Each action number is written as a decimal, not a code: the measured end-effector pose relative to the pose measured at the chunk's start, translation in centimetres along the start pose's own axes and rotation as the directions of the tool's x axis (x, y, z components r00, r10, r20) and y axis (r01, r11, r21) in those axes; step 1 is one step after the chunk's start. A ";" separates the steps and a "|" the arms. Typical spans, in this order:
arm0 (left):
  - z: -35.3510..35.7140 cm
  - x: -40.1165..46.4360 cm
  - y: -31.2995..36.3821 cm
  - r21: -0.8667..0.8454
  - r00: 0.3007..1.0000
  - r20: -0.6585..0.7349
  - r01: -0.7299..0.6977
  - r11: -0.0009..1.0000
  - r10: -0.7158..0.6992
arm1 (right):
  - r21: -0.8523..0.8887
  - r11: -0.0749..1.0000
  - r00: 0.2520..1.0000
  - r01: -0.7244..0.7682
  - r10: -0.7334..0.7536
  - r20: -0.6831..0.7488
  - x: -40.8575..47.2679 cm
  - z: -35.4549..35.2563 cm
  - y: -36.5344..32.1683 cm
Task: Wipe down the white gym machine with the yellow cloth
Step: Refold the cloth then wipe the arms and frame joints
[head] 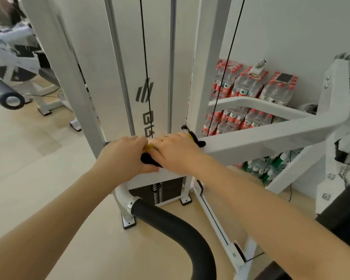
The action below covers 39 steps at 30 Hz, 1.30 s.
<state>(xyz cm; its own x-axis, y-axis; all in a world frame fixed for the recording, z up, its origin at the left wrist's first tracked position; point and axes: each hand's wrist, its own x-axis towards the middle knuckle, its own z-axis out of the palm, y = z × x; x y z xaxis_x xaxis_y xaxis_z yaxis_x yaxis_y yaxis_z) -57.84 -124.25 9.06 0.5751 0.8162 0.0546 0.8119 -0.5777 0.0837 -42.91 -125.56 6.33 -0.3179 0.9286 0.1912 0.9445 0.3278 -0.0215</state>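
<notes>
- Head view: both hands bunch the yellow cloth with black trim [150, 146] against the white steel gym machine frame [271, 136]; left hand [127, 156] and right hand [176, 150] have fingers curled, clamped on it.
- Progress: seemingly mid-task; beam beyond the right fingers, uprights above them, apparently remain.

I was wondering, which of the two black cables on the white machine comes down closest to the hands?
The left cable, running down the logo panel between the two guide rods, ends right behind the hands; the right cable drops beside the water bottle packs.
</notes>
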 end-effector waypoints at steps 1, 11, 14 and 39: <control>-0.1 -0.2 -0.4 -0.024 1.000 0.008 0.000 1.000 0.000 | 0.015 0.999 0.999 0.034 -0.034 0.018 -0.2 -0.1 0.8; 0.0 -4.9 -6.8 -0.233 0.996 0.022 0.086 0.969 -0.083 | -0.085 0.971 0.974 -0.224 0.227 0.020 -0.3 0.0 -1.9; 0.9 -5.7 -7.9 -0.313 0.994 -0.015 0.100 0.944 -0.110 | -0.033 0.996 0.991 -0.079 0.082 0.103 2.5 0.9 -7.1; 3.1 -5.2 -10.0 -0.560 0.995 -0.100 -0.044 0.827 -0.015 | -0.039 0.984 0.977 -0.171 0.175 0.122 2.2 0.8 -9.7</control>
<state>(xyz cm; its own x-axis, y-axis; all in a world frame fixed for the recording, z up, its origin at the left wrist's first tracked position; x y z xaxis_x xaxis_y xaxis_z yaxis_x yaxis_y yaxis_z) -68.62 -122.76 4.84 0.5504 0.8209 0.1522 0.5903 -0.5116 0.6244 -52.85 -126.57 6.15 -0.1554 0.9858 0.0629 0.9875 0.1567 -0.0159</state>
